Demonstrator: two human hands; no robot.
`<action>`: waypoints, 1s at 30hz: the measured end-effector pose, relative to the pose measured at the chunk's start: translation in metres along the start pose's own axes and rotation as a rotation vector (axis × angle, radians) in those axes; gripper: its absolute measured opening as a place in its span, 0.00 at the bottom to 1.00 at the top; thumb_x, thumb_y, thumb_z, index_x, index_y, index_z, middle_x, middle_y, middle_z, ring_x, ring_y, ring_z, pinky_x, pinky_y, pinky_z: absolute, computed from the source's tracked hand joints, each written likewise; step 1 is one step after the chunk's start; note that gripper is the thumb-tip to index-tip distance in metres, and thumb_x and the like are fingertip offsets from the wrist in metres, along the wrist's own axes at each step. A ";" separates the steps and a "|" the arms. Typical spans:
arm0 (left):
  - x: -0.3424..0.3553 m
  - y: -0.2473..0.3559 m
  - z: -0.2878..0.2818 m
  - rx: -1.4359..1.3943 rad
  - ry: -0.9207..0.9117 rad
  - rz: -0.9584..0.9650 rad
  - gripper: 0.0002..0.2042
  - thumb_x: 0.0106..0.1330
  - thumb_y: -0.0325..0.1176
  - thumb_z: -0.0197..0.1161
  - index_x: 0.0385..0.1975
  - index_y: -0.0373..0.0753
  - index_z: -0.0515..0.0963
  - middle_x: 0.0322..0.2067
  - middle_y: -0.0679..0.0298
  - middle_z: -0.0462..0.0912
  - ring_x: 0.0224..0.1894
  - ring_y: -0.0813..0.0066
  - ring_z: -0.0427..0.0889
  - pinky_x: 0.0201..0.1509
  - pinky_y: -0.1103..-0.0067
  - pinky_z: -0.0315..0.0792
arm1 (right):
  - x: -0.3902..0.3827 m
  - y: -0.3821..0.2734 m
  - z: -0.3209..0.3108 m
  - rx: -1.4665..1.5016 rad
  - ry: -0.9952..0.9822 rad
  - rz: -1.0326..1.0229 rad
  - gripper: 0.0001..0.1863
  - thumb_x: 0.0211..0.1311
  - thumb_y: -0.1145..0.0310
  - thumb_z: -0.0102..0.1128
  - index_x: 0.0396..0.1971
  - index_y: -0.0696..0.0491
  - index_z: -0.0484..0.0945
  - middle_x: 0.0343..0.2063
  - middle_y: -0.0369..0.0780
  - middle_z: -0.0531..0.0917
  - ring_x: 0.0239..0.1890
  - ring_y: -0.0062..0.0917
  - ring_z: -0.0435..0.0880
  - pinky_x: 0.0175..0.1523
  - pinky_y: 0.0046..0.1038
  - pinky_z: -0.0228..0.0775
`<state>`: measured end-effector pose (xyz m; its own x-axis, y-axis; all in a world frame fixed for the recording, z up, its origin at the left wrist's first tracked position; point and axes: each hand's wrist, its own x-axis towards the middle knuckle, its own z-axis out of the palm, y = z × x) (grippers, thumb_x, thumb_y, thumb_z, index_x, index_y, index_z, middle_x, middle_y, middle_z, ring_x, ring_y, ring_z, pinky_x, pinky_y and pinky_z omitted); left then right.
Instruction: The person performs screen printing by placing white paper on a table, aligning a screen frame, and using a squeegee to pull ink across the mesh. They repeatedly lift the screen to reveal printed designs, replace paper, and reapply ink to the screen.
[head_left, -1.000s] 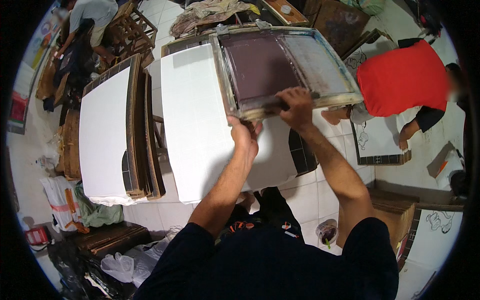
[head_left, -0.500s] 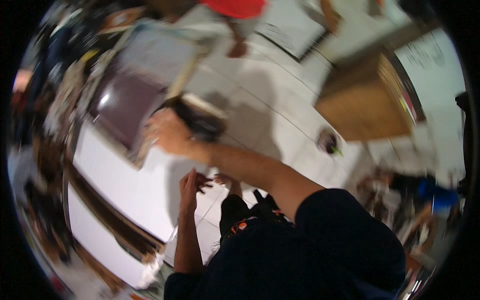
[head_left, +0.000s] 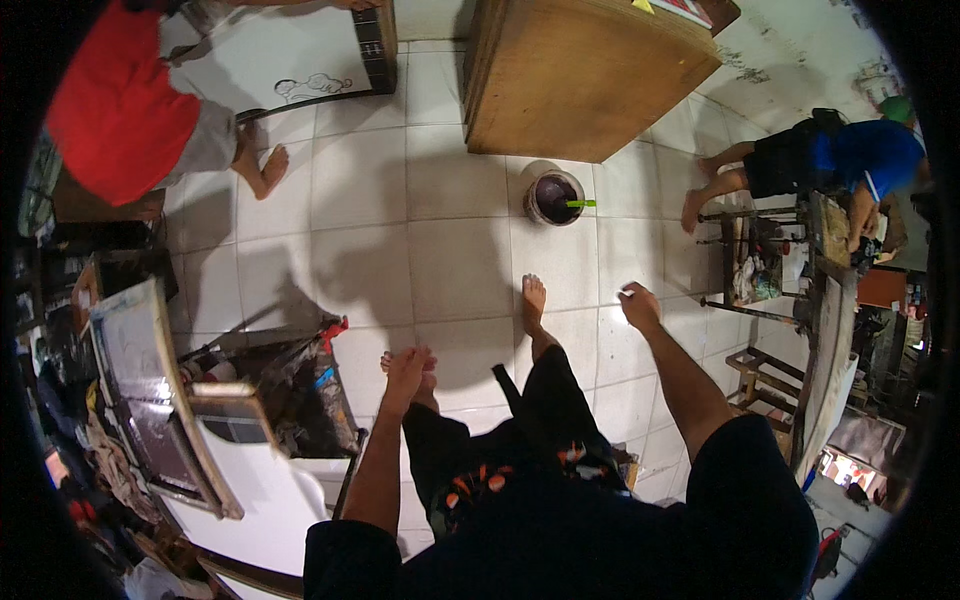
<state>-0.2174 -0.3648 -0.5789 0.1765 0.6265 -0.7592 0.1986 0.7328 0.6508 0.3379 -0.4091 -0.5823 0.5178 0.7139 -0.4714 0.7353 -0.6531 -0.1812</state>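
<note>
My right hand [head_left: 641, 304] hangs out over the white tiled floor [head_left: 455, 265], its fingers loosely curled in, with nothing visible in them. My left hand [head_left: 404, 376] is low in front of my left foot; its fingers blend with the toes behind, so their pose is unclear. Left of it, a wood-framed printing screen [head_left: 160, 400] with a dark purple area stands tilted over a white board [head_left: 245, 470]. Ahead on the floor sits a round tub [head_left: 553, 197] of dark purple paste, with a green-handled tool [head_left: 580, 204] in it.
A wooden cabinet [head_left: 590, 75] stands ahead. A person in red [head_left: 125, 110] is at the upper left, beside a white panel with a line drawing [head_left: 285, 60]. Another person in blue [head_left: 870, 155] bends at a bench [head_left: 825, 330] on the right. A dark, cluttered open box [head_left: 300, 390] lies left.
My view has swung right, away from the printing screen. My right hand has left the screen's edge and moved out to my right side. My left hand now hangs beside my left leg.
</note>
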 end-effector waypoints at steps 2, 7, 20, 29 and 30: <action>0.078 0.012 0.030 0.013 0.033 -0.012 0.21 0.78 0.50 0.59 0.48 0.35 0.83 0.38 0.62 0.89 0.38 0.74 0.87 0.43 0.75 0.80 | 0.044 0.043 0.008 0.049 -0.013 0.020 0.19 0.65 0.54 0.67 0.48 0.52 0.85 0.38 0.50 0.90 0.47 0.44 0.89 0.54 0.43 0.80; 0.257 0.021 0.135 -0.001 -0.009 -0.059 0.23 0.77 0.52 0.60 0.54 0.36 0.82 0.43 0.62 0.88 0.44 0.74 0.85 0.49 0.74 0.79 | 0.165 0.094 0.089 0.077 -0.138 0.028 0.24 0.66 0.52 0.66 0.53 0.55 0.83 0.40 0.51 0.90 0.47 0.45 0.89 0.55 0.42 0.79; 0.558 0.021 0.362 0.296 0.090 0.107 0.32 0.70 0.52 0.68 0.62 0.30 0.72 0.53 0.55 0.81 0.51 0.68 0.81 0.50 0.71 0.80 | 0.406 0.012 0.159 0.154 0.035 -0.246 0.24 0.66 0.60 0.68 0.50 0.66 0.80 0.36 0.56 0.86 0.41 0.48 0.88 0.50 0.43 0.80; 0.573 0.029 0.372 0.143 -0.117 0.017 0.23 0.60 0.38 0.78 0.48 0.36 0.73 0.39 0.62 0.77 0.38 0.73 0.80 0.35 0.72 0.79 | 0.397 -0.033 0.170 -0.034 -0.130 -0.175 0.17 0.59 0.74 0.62 0.47 0.63 0.71 0.34 0.60 0.85 0.43 0.52 0.89 0.47 0.44 0.85; 0.572 0.023 0.376 0.083 -0.166 0.044 0.23 0.60 0.36 0.78 0.47 0.37 0.73 0.37 0.63 0.77 0.37 0.73 0.79 0.34 0.72 0.78 | 0.402 -0.031 0.169 -0.073 -0.166 -0.196 0.18 0.61 0.73 0.61 0.47 0.65 0.72 0.34 0.58 0.85 0.42 0.51 0.89 0.47 0.45 0.85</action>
<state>0.2510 -0.0897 -0.9960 0.3420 0.5997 -0.7235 0.2649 0.6771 0.6865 0.4495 -0.1440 -0.9119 0.2885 0.7697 -0.5696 0.8472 -0.4823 -0.2227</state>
